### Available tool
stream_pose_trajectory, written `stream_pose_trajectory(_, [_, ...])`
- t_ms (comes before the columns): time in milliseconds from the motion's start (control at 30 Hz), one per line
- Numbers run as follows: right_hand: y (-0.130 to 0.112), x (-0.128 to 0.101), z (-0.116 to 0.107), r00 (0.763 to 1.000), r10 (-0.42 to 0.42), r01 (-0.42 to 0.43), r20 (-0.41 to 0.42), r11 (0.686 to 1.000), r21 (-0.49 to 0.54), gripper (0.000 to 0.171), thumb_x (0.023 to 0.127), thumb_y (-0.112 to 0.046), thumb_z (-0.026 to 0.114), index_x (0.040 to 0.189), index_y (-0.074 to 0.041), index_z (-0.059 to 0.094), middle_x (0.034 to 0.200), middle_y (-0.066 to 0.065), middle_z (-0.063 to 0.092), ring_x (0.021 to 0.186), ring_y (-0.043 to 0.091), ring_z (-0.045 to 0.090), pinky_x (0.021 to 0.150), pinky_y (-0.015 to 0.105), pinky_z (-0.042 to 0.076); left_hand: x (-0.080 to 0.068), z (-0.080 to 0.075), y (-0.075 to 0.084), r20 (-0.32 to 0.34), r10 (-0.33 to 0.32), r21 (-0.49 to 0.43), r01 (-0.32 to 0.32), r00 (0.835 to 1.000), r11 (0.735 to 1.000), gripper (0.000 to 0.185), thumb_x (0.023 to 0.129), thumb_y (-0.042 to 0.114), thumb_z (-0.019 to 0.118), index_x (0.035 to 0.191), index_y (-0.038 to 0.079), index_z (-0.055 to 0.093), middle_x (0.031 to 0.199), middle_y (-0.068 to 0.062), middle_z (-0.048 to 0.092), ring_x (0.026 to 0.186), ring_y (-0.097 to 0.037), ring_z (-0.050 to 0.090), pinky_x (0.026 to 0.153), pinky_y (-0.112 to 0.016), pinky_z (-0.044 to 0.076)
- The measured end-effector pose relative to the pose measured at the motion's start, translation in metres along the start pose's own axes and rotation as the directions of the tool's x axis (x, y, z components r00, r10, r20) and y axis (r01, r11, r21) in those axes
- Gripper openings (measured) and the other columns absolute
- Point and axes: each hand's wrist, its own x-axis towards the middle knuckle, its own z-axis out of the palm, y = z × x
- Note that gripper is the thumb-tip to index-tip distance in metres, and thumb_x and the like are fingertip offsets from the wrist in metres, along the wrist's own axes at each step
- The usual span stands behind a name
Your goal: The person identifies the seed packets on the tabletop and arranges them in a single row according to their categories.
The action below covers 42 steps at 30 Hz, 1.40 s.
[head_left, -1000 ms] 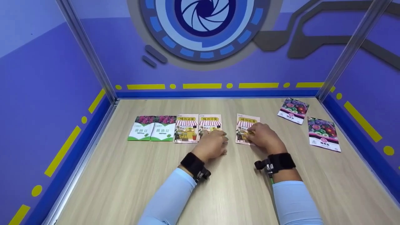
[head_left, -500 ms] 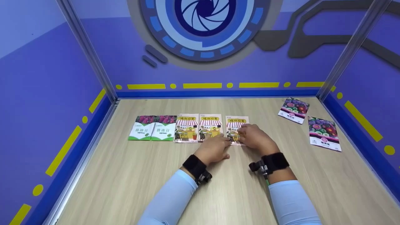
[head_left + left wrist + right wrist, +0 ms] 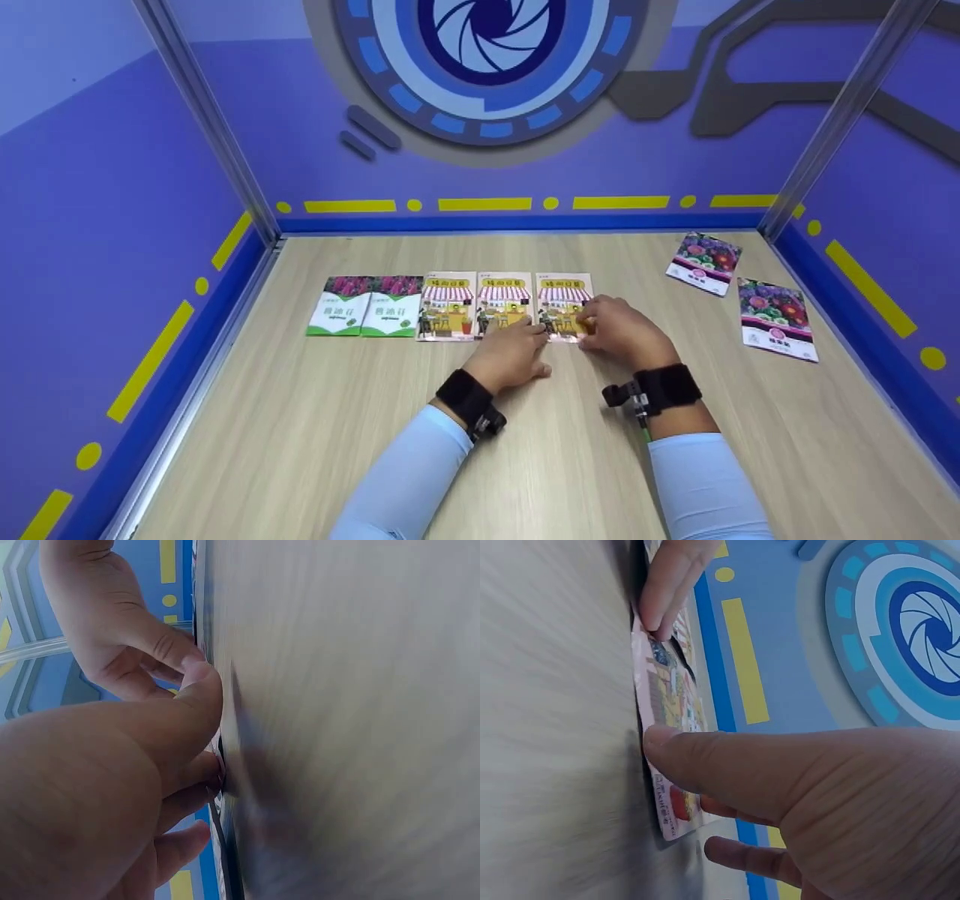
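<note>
Three pink shop-picture packets lie side by side on the wooden table (image 3: 315, 450). My right hand (image 3: 616, 327) pinches the rightmost pink packet (image 3: 561, 294), thumb at its near edge (image 3: 654, 741), and holds it flat against the middle pink packet (image 3: 504, 301). My left hand (image 3: 514, 349) rests on the table with its fingertips touching the near edges where those two packets meet. In the right wrist view the pink packet (image 3: 667, 697) lies flat, with the left hand's fingers (image 3: 667, 585) at its far end. The left wrist view is filled by my left hand (image 3: 112, 787).
A third pink packet (image 3: 448, 306) and two green-and-white packets (image 3: 365, 307) continue the row to the left. Two flower-picture packets (image 3: 703, 263) (image 3: 776, 320) lie at the far right. Blue walls with metal posts close in the table on three sides.
My right hand has slid the rightmost pink packet to the left until it lines up beside the middle one. My left hand shifted slightly toward that seam.
</note>
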Motion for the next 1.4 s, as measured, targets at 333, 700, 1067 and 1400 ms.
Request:
stream_pose_trajectory(333, [0.002, -0.002, 0.001, 0.998, -0.060, 0.060, -0.020, 0.998, -0.024, 0.039, 0.089, -0.018, 0.088, 0.125, -0.008, 0.078, 0.129, 0.012, 0.068, 0.112, 0.030, 0.060, 0.102, 0.052, 0.053, 0.000, -0.003, 0.002, 0.001, 0.002, 0.014, -0.002, 1.000, 1.000, 0.069, 0.097, 0.061, 0.070, 0.150, 0.018, 0.063, 0.166, 0.002, 0.051, 0.160, -0.026, 0.040, 0.124, -0.069, 0.035])
stream_pose_trajectory(700, [0.002, -0.002, 0.002, 0.996, -0.083, 0.082, -0.017, 0.996, -0.028, 0.031, 0.086, -0.013, 0.089, 0.115, -0.007, 0.082, 0.128, 0.013, 0.070, 0.118, 0.033, 0.064, 0.106, 0.053, 0.054, -0.001, -0.003, 0.005, -0.050, 0.025, 0.056, -0.022, 0.998, 0.998, 0.050, 0.094, 0.058, 0.075, 0.126, 0.020, 0.076, 0.141, 0.003, 0.070, 0.135, -0.018, 0.061, 0.119, -0.064, 0.043])
stream_pose_trajectory(1067, [0.001, 0.001, 0.002, 0.998, -0.070, 0.070, -0.010, 0.998, -0.006, 0.032, 0.087, -0.013, 0.089, 0.118, -0.008, 0.082, 0.130, 0.013, 0.071, 0.117, 0.031, 0.064, 0.107, 0.052, 0.054, -0.002, -0.003, 0.004, -0.054, 0.020, 0.046, -0.017, 0.998, 0.999, 0.050, 0.094, 0.055, 0.077, 0.129, 0.019, 0.076, 0.140, 0.001, 0.069, 0.129, -0.019, 0.064, 0.120, -0.066, 0.042])
stream_pose_trajectory(1400, [0.024, 0.000, -0.008, 0.997, 0.056, -0.049, -0.053, 0.992, 0.113, 0.038, 0.101, -0.024, 0.072, 0.134, -0.005, 0.072, 0.146, 0.020, 0.064, 0.137, 0.041, 0.059, 0.120, 0.063, 0.043, -0.004, -0.004, 0.004, -0.035, 0.022, 0.037, -0.021, 0.999, 0.999, 0.055, 0.094, 0.054, 0.078, 0.137, 0.020, 0.073, 0.152, 0.003, 0.064, 0.141, -0.019, 0.059, 0.122, -0.068, 0.039])
